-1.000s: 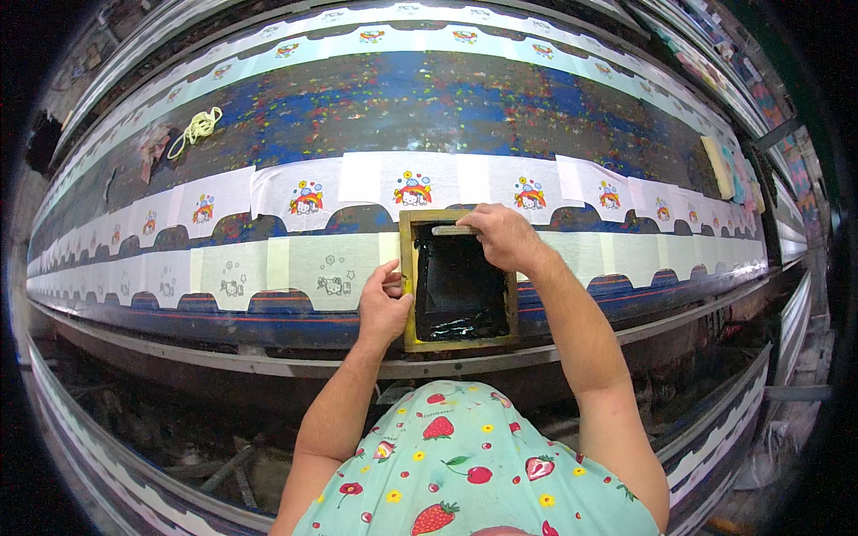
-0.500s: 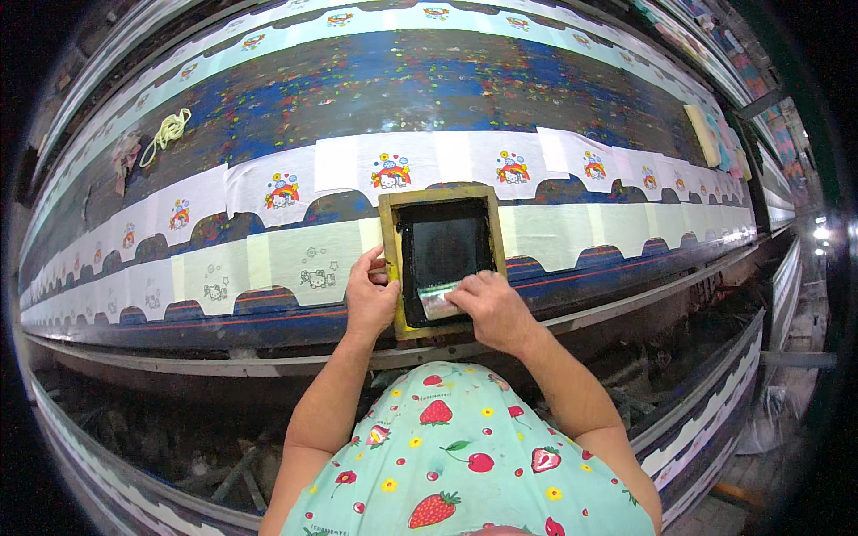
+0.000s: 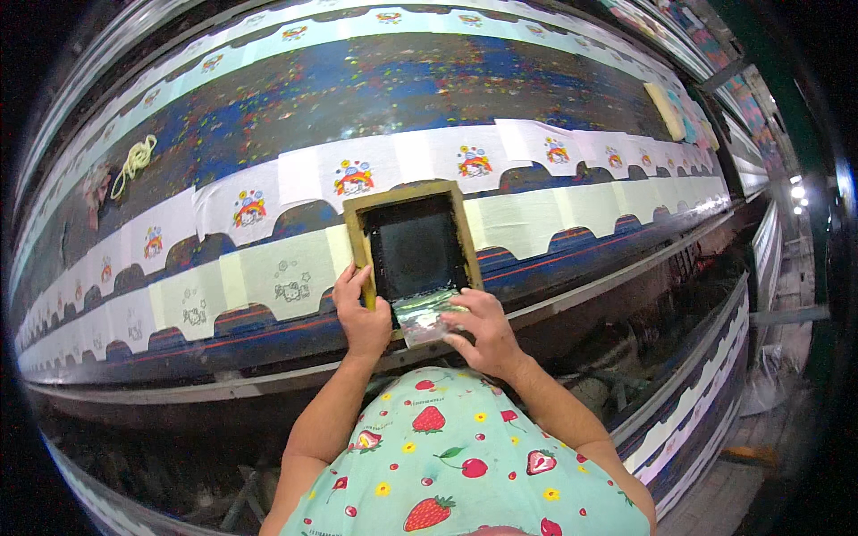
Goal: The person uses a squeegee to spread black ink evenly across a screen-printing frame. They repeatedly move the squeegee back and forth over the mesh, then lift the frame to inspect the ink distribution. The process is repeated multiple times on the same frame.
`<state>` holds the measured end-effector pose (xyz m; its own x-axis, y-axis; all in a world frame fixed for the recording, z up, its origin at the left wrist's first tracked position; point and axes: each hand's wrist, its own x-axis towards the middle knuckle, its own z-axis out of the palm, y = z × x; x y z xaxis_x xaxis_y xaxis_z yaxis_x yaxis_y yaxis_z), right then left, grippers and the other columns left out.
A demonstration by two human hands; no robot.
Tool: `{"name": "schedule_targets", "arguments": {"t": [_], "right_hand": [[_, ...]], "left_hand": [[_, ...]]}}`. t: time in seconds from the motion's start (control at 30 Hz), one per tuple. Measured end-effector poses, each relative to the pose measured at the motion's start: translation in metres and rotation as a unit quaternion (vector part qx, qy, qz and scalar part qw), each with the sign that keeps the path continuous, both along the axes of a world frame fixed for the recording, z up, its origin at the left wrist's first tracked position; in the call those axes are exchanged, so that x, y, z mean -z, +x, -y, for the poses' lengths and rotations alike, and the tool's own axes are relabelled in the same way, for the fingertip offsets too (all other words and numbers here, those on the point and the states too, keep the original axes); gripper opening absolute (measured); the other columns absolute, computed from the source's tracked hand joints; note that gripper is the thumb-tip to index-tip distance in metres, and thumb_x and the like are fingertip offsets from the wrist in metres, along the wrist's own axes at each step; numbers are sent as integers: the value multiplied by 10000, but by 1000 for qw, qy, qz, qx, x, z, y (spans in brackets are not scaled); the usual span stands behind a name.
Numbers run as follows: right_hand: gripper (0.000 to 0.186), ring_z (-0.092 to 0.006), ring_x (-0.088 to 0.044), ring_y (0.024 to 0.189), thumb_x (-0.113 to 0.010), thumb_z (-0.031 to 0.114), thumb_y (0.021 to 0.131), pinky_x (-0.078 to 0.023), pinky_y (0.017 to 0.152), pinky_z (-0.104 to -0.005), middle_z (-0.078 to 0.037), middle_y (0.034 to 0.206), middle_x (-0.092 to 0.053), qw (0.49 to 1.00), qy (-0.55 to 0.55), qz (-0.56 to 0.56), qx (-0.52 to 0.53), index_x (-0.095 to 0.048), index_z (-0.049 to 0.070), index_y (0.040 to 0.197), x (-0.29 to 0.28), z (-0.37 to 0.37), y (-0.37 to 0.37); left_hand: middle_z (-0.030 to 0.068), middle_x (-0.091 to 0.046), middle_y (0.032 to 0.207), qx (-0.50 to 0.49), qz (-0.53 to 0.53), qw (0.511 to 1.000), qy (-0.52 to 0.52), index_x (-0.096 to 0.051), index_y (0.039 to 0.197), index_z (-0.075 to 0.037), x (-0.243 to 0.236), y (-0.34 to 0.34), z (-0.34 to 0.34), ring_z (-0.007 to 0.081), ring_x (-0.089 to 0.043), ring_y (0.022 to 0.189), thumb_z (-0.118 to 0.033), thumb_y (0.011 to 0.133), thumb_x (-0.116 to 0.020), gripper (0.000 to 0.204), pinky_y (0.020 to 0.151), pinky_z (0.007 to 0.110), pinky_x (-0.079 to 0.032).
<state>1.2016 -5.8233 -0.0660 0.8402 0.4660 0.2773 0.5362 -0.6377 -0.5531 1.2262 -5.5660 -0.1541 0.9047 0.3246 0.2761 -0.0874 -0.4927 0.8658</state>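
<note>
A wooden-framed printing screen (image 3: 404,195) with a dark mesh panel lies over a row of pale cloth pieces at the table's near side. My left hand (image 3: 365,322) is closed around its left rail, thumb toward me. A shiny, plastic-wrapped squeegee (image 3: 423,314) rests tilted at the near end of the screen, covering part of the near rail. At its right end is my right hand (image 3: 487,335), fingers and thumb spread apart, fingertips against or just beside the squeegee. Left of the screen, a white cloth piece (image 3: 284,261) bears a black outline print.
Behind the screen runs a row of white cloth pieces (image 3: 313,170) with colourful rainbow prints. A pale yellow cord (image 3: 136,161) lies on the paint-spotted table (image 3: 340,94) at the left. A metal rail (image 3: 572,297) edges the table nearest me. Folded cloths (image 3: 663,109) lie far right.
My right hand has loosened from its closed grip on the squeegee, its fingers spreading. The squeegee now lies flatter, nearer to me. The whole view has shifted and tilted slightly.
</note>
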Motion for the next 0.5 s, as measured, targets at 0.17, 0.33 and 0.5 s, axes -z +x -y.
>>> {"name": "schedule_targets", "arguments": {"t": [0.17,0.33,0.5], "right_hand": [[396,-279,-691,1336,-840,47,980,-561,1145,-400,-159,1439,-697,949,182,-164,198,-756,31,1367,26,29,-1],[389,-301,-707,1326,-839,36,968,-551,1167,-409,-161,1413,-729,924,262,-194,199,-766,17,1349,42,74,-1],[369,-330,-716,1335,-859,31,931,-537,1184,-437,-170,1347,-786,925,265,-164,219,-800,20,1295,51,151,8]], "left_hand": [[275,-636,1528,-10,8,1000,-9,-775,1308,-11,-13,0,8,439,-584,1455,85,774,-676,552,1279,520,-407],[278,-620,1538,4,45,999,-14,-780,1292,-18,-23,4,53,435,-587,1437,105,770,-659,549,1269,511,-422],[281,-620,1535,19,69,997,-29,-788,1274,-18,-19,23,133,427,-598,1408,107,769,-648,539,1256,503,-427]]}}
